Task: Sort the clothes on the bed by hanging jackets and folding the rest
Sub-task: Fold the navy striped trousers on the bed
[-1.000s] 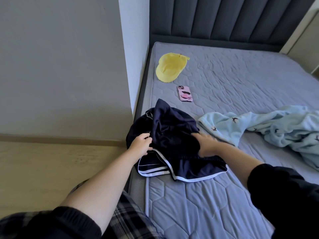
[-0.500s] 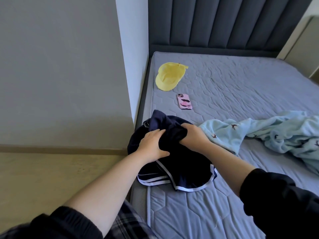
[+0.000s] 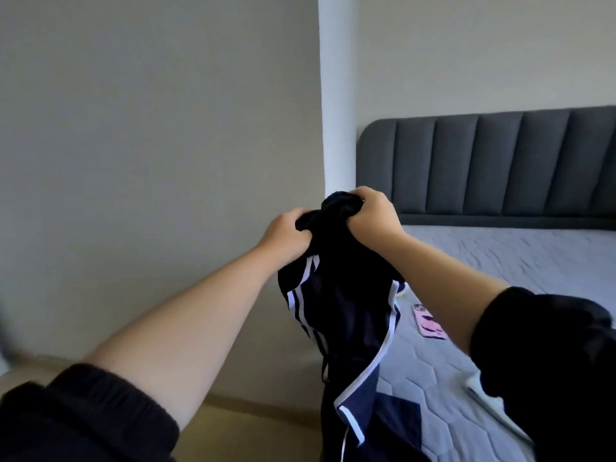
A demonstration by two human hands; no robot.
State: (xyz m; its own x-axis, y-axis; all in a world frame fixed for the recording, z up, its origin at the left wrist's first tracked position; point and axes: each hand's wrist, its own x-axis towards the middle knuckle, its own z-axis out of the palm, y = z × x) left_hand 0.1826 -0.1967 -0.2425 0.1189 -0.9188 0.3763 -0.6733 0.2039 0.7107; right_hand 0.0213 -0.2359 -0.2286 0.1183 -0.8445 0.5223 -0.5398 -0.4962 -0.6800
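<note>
Both fists up, navy shorts (image 3: 343, 311) dangling from them

Left hand (image 3: 286, 236) is clenched around the bunched top of the shorts, right hand (image 3: 373, 216) grips the same wad just beside it. The white-striped fabric hangs over the bed's (image 3: 500, 258) left edge, with a pink phone (image 3: 428, 325) on the mattress.

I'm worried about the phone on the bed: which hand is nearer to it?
Right. The right hand grips the garment up and left of the phone; the left hand grips it too, farther left.
</note>
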